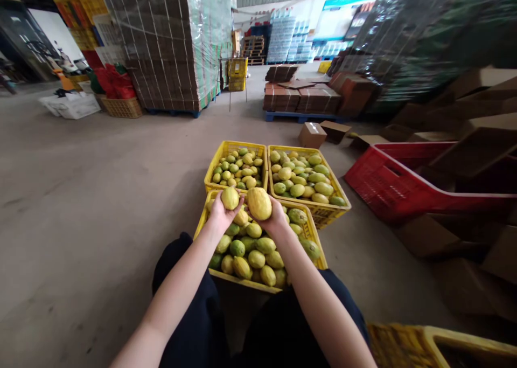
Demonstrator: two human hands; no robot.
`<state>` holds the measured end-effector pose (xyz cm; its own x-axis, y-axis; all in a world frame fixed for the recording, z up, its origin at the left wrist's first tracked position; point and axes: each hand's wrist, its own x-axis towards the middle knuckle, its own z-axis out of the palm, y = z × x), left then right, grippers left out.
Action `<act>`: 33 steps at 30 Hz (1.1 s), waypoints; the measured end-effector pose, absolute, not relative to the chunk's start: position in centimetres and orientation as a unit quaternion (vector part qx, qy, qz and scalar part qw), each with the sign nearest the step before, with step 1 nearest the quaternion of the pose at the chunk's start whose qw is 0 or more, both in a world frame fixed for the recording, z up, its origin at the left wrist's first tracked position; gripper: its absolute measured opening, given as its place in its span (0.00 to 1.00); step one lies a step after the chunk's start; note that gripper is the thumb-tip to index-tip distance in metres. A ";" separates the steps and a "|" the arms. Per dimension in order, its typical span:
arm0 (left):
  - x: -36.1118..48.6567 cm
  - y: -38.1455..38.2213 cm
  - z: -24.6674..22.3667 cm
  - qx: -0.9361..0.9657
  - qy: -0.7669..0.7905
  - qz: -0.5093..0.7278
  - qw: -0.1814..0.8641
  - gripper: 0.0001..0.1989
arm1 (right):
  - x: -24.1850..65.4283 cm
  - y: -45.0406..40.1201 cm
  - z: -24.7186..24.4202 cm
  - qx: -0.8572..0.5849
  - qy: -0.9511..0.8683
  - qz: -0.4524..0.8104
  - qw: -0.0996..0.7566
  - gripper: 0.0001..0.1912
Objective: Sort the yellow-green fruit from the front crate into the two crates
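Observation:
My left hand (224, 213) is closed around a small, roundish yellow papaya (230, 198). A larger yellow papaya (259, 204) with faint ridges rests in my right hand (275, 217), whose fingers curl behind it. Both fruits are held side by side, a little apart, over the near yellow crate (242, 283). That crate is full of green and yellow papayas (257, 258). Beyond it stand two more yellow crates: the left one (207, 176) holds smaller fruits, the right one (337, 206) larger, longer ones. My forearms hide part of the near crate.
At right lies a red crate (375, 187) with cardboard boxes (480, 141) around and in it. Flattened cartons (301, 99) are stacked on a blue pallet. A wrapped pallet stack (161, 44) stands at back left. Another yellow crate (452, 338) sits at lower right.

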<state>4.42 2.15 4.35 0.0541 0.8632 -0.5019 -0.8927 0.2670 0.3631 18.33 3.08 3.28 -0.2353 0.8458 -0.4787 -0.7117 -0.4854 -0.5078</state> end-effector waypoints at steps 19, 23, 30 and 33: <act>4.5 1.6 6.0 0.027 0.306 0.609 0.731 0.09 | 17.8 2.2 4.4 -0.272 -0.111 0.780 0.552 0.13; 4.7 1.1 6.4 0.099 0.290 0.614 0.728 0.13 | 17.9 1.4 4.7 -0.187 -0.180 0.774 0.577 0.22; 4.8 0.1 6.1 0.083 0.297 0.564 0.766 0.13 | 18.2 0.7 4.6 -0.236 -0.170 0.807 0.515 0.33; 4.6 -0.2 6.2 0.084 0.287 0.547 0.782 0.15 | 18.4 0.8 4.3 -0.220 -0.190 0.819 0.495 0.34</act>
